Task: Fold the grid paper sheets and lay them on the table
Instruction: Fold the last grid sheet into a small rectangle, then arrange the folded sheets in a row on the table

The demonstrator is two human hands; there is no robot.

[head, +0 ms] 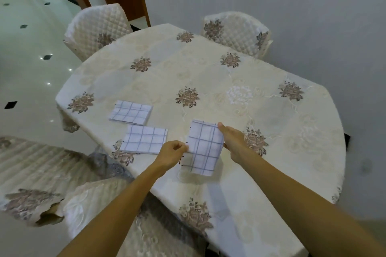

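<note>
**Third sheet held over the table.** A grid paper sheet (205, 146) is held just above the near part of a cloth-covered table (208, 73), caught between two bare hands. Its left edge is pinched at about mid-height by the curled fingers of the left hand (172, 152). The right hand (232, 142) is set against the right edge, with the thumb laid on the upper face near the far corner. Its other fingers are hidden behind the paper, so how far they are curled cannot be told.

The sheet's long axis is seen running from the far side toward the person, slightly tilted, with one hand on each long edge. Neither hand is markedly nearer to it. A lower layer is shown jutting out at the near left, which suggests a fold only partly made. The coming move is judged to turn on the two long edges being brought together, or on the sheet being lowered flat onto the bare cloth directly beneath it.

Two sheets are already laid to the left: a far folded sheet (131, 112) and a near folded sheet (144, 139). The latter lies just beside the left hand. Whether the two touch at their corners cannot be told. No container is in view. Two quilted chairs (98, 29) are drawn up at the far side.
</note>
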